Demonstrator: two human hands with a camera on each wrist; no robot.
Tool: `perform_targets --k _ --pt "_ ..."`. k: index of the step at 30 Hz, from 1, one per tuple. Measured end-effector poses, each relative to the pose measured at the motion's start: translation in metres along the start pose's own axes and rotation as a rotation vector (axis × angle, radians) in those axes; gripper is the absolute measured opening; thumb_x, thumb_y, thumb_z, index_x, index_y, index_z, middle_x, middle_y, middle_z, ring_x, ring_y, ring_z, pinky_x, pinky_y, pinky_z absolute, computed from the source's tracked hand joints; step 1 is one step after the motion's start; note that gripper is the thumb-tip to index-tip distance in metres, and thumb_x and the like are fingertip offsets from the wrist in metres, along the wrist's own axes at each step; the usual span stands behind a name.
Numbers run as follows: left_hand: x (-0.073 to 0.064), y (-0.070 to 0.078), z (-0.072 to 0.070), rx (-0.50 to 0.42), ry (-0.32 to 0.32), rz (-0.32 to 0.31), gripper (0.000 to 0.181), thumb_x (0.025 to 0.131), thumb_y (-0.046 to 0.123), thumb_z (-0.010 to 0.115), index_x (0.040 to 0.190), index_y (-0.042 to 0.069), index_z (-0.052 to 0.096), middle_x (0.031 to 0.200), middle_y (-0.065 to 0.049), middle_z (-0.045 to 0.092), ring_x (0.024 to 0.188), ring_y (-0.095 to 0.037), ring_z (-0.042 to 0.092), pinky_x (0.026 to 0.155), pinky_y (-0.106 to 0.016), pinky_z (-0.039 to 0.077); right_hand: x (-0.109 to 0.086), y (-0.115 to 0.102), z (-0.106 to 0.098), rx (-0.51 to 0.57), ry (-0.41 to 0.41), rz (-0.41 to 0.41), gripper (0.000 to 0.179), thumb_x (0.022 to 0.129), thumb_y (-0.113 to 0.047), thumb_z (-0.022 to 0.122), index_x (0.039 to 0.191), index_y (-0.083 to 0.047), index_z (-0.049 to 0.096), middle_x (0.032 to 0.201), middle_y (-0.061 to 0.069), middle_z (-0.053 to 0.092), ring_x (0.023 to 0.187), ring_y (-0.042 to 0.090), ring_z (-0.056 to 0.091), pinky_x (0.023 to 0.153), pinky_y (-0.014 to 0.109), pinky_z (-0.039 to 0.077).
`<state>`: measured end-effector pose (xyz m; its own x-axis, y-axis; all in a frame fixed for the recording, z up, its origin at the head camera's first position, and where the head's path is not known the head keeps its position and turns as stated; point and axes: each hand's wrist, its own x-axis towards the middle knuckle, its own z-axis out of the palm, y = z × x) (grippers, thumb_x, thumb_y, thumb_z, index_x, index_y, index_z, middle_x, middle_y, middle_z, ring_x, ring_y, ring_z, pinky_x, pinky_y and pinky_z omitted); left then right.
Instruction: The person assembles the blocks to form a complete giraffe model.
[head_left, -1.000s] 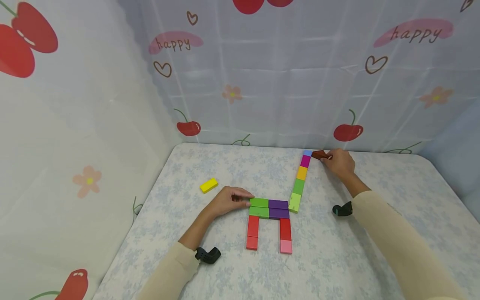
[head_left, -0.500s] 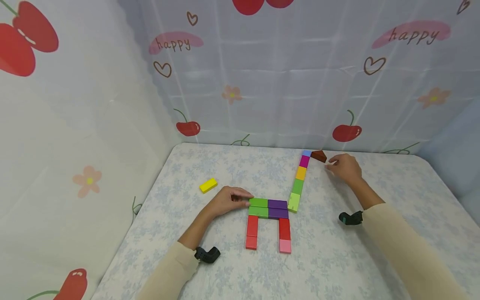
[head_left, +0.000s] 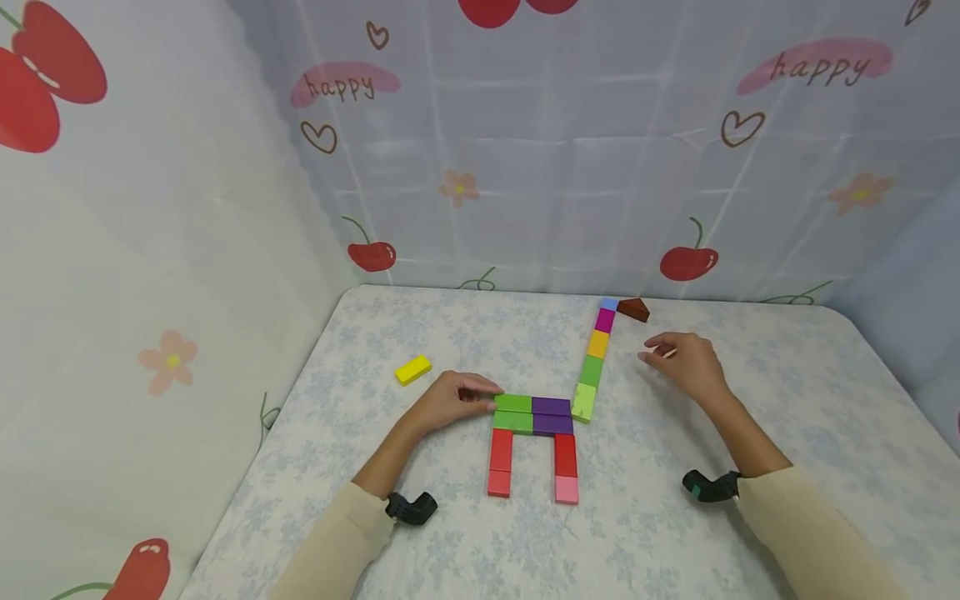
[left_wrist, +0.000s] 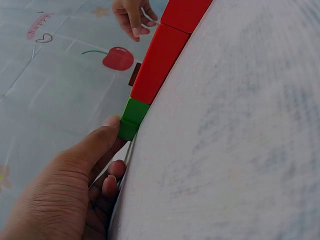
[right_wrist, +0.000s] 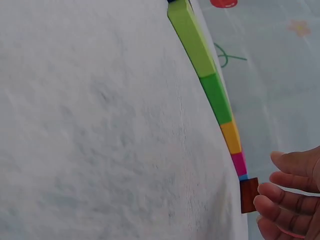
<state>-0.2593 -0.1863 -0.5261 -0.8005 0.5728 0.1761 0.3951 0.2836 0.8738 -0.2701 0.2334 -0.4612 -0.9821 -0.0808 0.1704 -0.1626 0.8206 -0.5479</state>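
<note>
My left hand (head_left: pixel 448 403) rests at the left end of two stacked green blocks (head_left: pixel 513 413), its thumb and forefinger touching their corner. Joined to these on the right are two purple blocks (head_left: pixel 552 415). Two red blocks (head_left: pixel 500 462) run down from the left side; a red block (head_left: pixel 566 455) and a pink block (head_left: pixel 566 490) run down from the right. A slanting row goes up from the purple end: light green (head_left: pixel 584 402), green, orange, magenta and blue. Beside its top lies a brown angular block (head_left: pixel 633 309). My right hand (head_left: pixel 688 364) hovers right of the row, fingers loosely bent, holding nothing.
A yellow block (head_left: pixel 412 370) lies alone on the patterned tabletop (head_left: pixel 645 517), left of the green blocks. A printed curtain (head_left: pixel 540 183) hangs right behind the table's far edge, and another sheet stands along the left side.
My right hand has let go of the brown block at the row's top and drawn back toward me. My left hand has stayed at the green blocks.
</note>
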Motion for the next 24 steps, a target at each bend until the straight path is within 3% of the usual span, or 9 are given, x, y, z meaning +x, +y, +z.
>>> perform_targets --k 5,10,18,24 --pt "0.001 -0.001 0.001 -0.015 -0.002 -0.001 0.028 0.091 0.014 0.079 0.119 0.013 0.078 0.117 -0.001 0.073 0.067 -0.009 0.047 0.06 -0.023 0.04 -0.014 -0.017 0.005 0.039 -0.001 -0.059 0.03 0.09 -0.018 0.079 0.112 0.003 0.075 0.09 0.015 0.071 0.081 0.031 0.065 0.062 0.032 0.051" --pt "0.003 -0.001 0.001 0.014 -0.01 0.0 0.029 0.091 0.008 0.077 0.12 0.007 0.076 0.118 -0.005 0.073 0.067 -0.006 0.046 0.06 -0.022 0.039 -0.025 -0.03 0.011 0.063 -0.027 -0.056 0.03 0.09 -0.018 0.079 0.113 0.002 0.075 0.091 0.013 0.071 0.079 0.028 0.064 0.062 0.032 0.052" --pt "-0.003 0.026 -0.001 -0.014 -0.011 -0.019 0.027 0.092 0.004 0.075 0.119 0.004 0.076 0.118 -0.007 0.073 0.066 -0.008 0.046 0.061 -0.023 0.039 -0.037 -0.039 0.022 0.101 -0.082 -0.058 0.029 0.089 -0.016 0.08 0.112 0.0 0.075 0.09 0.009 0.071 0.08 0.024 0.062 0.063 0.03 0.052" --pt "0.0 0.001 0.001 0.012 -0.021 -0.013 0.028 0.093 0.019 0.077 0.121 0.02 0.077 0.118 0.007 0.073 0.065 -0.011 0.046 0.059 -0.024 0.04 -0.043 -0.044 0.027 0.147 -0.103 -0.081 0.027 0.088 -0.013 0.08 0.11 0.001 0.075 0.088 0.007 0.07 0.08 0.022 0.062 0.064 0.028 0.052"
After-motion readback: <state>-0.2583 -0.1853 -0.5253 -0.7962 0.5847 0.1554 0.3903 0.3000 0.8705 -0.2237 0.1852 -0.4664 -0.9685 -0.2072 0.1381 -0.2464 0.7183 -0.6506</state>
